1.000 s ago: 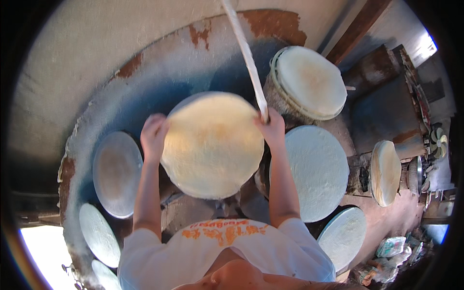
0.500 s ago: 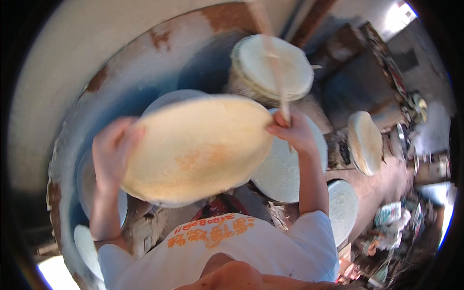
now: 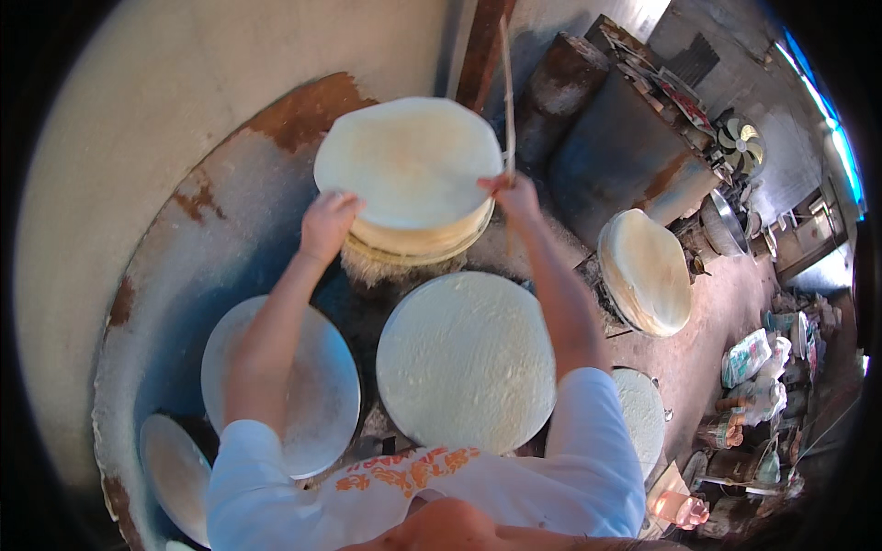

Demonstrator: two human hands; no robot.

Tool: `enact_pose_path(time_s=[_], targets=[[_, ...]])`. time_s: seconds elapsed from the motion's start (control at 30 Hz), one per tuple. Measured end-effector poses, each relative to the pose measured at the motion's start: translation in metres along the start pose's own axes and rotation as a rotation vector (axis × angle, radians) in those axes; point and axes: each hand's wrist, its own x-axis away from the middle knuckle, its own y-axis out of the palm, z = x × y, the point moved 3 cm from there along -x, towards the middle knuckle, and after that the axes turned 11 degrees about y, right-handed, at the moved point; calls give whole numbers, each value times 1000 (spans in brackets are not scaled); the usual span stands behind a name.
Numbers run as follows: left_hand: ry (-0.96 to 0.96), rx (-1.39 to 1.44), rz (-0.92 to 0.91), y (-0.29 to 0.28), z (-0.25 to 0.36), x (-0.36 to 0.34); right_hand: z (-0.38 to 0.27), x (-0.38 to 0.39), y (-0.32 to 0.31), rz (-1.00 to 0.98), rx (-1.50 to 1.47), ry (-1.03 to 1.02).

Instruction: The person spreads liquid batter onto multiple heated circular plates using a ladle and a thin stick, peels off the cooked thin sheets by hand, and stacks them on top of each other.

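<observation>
A pale, thin round flatbread sheet (image 3: 409, 151) lies over a stack of similar sheets (image 3: 413, 239) on a round support at the upper middle. My left hand (image 3: 333, 220) pinches its lower left edge. My right hand (image 3: 513, 197) is closed on a long thin pale stick (image 3: 508, 92) at the sheet's right edge, with fingertips on the sheet. Below my hands, a round griddle (image 3: 464, 358) is covered in a white batter layer. A bare round griddle (image 3: 322, 386) shows beside my left forearm.
Another flatbread stack (image 3: 643, 271) stands at right. Further griddles (image 3: 170, 464) sit along the curved, rust-patched wall (image 3: 197, 202). A dark metal drum (image 3: 616, 156), a fan (image 3: 740, 142) and clutter of bags and containers (image 3: 753, 395) fill the right side.
My hands have carried the sheet forward and up from the lower middle onto the stack. The view has turned rightward, and the stick is still in my right hand.
</observation>
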Motion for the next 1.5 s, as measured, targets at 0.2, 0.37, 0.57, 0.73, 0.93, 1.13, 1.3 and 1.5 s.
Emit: enact_pose_path(time_s=[0.2, 0.37, 0.57, 0.73, 0.93, 1.13, 1.3, 1.5], targets=[[-355, 177, -275, 133, 5, 48, 101, -18, -25, 180, 132, 159], [-264, 51, -508, 100, -33, 85, 62, 5, 22, 94, 142, 225], [-245, 55, -205, 1, 71, 80, 6, 99, 33, -114, 50, 203], [-526, 24, -237, -119, 171, 154, -130, 204, 235, -645, 581, -596], [-779, -220, -226, -279, 330, 270, -142, 461, 340, -1417, -232, -239], [-1702, -287, 21, -360, 644, 457, -150, 697, 371, -1882, -227, 97], [-2138, -1146, 69, -460, 867, 529, 12, 770, 364, -1841, 436, 126], [-2540, -1368, 599, -585, 959, 723, 147, 903, 404, -2067, 272, -505]])
